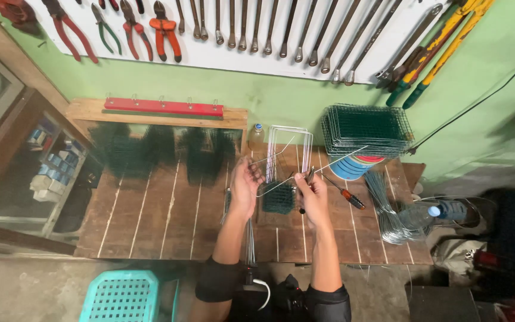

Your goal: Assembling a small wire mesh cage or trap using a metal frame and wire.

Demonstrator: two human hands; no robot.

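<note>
Over a wooden bench (150, 220), left hand (244, 188) and right hand (312, 192) both grip a bent wire (305, 164), fingers closed.

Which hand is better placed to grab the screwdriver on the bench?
Right, probably. The right hand is nearer the orange-handled screwdriver, which lies just to its right on the wooden bench. The left hand is farther off. Both hands already hold bent wire.

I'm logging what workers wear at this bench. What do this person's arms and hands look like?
Both hands, left hand and right hand, are bare, with no gloves. The forearms are uncovered; short black sleeves end near the elbows. No watch or rings show.
</note>
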